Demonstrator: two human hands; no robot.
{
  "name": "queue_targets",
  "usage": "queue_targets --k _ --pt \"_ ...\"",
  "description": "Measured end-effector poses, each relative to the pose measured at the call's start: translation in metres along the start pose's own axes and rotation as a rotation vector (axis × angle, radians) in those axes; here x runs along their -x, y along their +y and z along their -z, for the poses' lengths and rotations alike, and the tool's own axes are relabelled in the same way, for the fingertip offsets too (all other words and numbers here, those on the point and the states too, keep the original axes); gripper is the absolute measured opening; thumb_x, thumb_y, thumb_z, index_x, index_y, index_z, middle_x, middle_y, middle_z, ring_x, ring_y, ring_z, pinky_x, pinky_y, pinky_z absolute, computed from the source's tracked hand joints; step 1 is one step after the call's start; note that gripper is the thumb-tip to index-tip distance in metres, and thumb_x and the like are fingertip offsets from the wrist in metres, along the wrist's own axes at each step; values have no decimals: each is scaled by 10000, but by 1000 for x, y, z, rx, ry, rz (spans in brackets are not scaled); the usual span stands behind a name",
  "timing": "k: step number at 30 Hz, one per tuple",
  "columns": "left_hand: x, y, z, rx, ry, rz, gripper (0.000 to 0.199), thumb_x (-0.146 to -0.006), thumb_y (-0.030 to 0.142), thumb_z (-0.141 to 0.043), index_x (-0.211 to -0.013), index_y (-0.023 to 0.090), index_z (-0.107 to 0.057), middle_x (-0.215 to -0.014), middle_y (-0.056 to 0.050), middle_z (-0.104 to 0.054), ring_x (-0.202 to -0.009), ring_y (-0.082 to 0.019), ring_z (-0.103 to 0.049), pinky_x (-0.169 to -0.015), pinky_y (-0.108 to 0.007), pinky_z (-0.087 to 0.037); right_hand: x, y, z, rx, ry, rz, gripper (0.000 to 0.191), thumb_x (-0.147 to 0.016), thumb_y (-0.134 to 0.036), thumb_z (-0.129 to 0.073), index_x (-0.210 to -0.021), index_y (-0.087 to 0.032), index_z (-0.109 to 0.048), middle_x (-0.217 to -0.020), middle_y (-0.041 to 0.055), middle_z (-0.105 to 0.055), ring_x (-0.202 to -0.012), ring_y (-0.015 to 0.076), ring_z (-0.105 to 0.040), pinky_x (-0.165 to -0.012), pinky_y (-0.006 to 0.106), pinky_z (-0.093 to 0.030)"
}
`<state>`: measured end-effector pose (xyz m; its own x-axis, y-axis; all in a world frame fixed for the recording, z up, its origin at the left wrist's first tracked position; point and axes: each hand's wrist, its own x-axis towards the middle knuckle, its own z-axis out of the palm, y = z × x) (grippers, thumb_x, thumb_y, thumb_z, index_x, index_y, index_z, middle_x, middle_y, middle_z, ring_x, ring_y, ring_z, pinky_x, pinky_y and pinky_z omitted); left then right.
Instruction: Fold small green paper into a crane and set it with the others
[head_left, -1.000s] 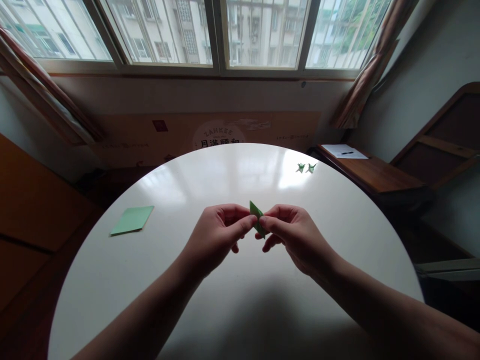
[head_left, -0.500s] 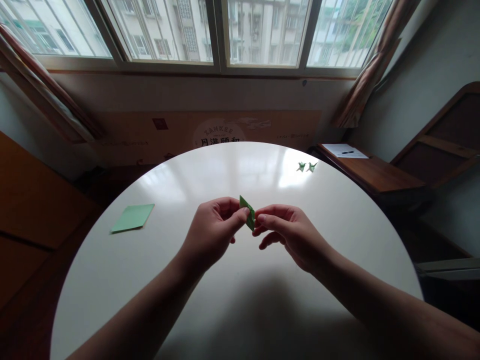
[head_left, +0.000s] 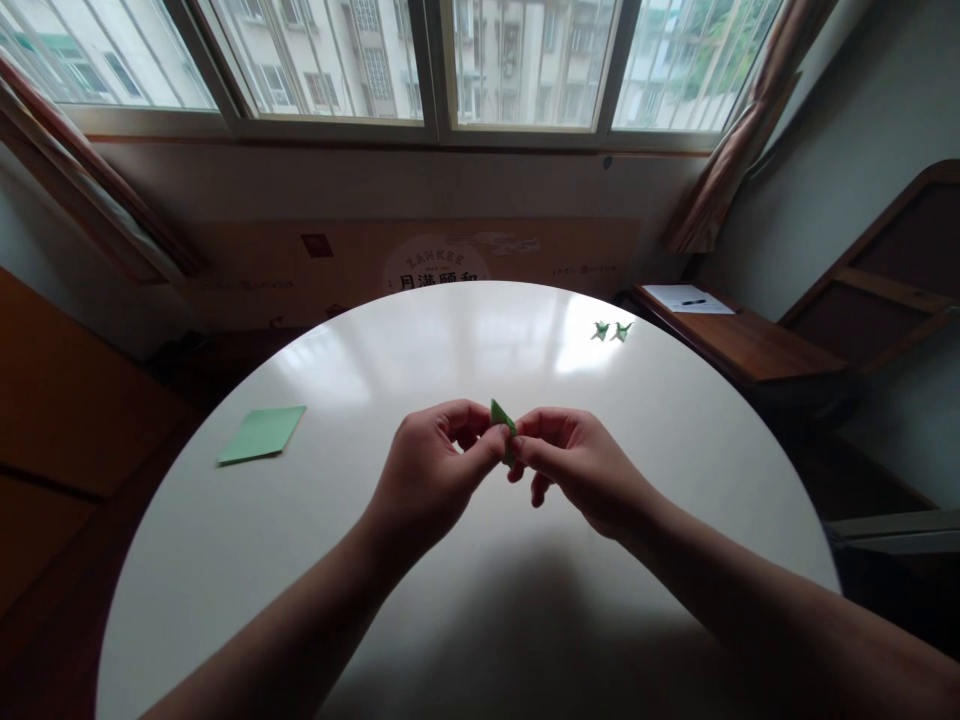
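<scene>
Paper [head_left: 500, 412], green and folded, is what I have over the tabletop [head_left: 675, 430], pinched by my left hand [head_left: 431, 460] and right hand [head_left: 589, 460], thumbs close together. Left of the left hand I see a pale green square [head_left: 262, 435]; beyond the right hand, two small green figures [head_left: 622, 331].

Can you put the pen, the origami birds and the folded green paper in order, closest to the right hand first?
Nearest the right hand first:
1. Folded green paper, pinched in it, on its left side.
2. Origami birds, near the far right edge of the white table.
3. Pen, on the white sheet on the wooden side table, right of the birds.
</scene>
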<state>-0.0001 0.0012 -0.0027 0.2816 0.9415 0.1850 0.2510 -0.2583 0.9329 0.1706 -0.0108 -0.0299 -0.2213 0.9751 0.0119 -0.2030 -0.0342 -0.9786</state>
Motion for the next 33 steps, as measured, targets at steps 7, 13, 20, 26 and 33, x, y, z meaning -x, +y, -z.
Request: queue_targets --k 7,13,20,26,33 --pt "-3 -1 1 150 -36 73 119 -846 248 -688 -792 152 -731 -664 5 -713 -526 -89 -547 -443 -161 -437 -2 -2 4 52 -43 40 103 -769 -242 -764 -829 -159 -755 -745 47 -723 -705 189 -697 -432 194 -498" --pt "-9 -7 7 296 28 74 141 -835 272 -719 -773 149 -748 -633 14 -668 -493 -69 -489 -427 -159 -411 -2 -4 5 -13 -37 -34 146 -811 -241 -713 -935 -179 -757 -912 74 -739 -793 219 -722 -442 211 -538" --pt "-10 -7 6 390 -168 108 151 -793 295 -789 -831 150 -765 -719 -19 -671 -648 -114 -580 -510 -173 -465 -4 1 4 -205 -130 -136 284 -875 -446 -726 -932 -168 -741 -855 82 -711 -813 205 -700 -479 213 -565" --pt "-9 -9 1 363 -84 -36 121 -774 273 -809 -780 169 -747 -861 -9 -586 -668 -107 -565 -501 -183 -480 -4 4 3 -253 -218 -126 294 -899 -451 -710 -949 -163 -740 -905 93 -715 -782 171 -678 -478 192 -555" --pt "-8 -13 -1 417 -26 12 250 -728 250 -851 -915 188 -697 -800 4 -595 -650 -114 -546 -504 -186 -476 -5 5 4 -265 -237 -104 263 -914 -417 -702 -962 -162 -744 -884 99 -722 -804 167 -668 -510 184 -556"
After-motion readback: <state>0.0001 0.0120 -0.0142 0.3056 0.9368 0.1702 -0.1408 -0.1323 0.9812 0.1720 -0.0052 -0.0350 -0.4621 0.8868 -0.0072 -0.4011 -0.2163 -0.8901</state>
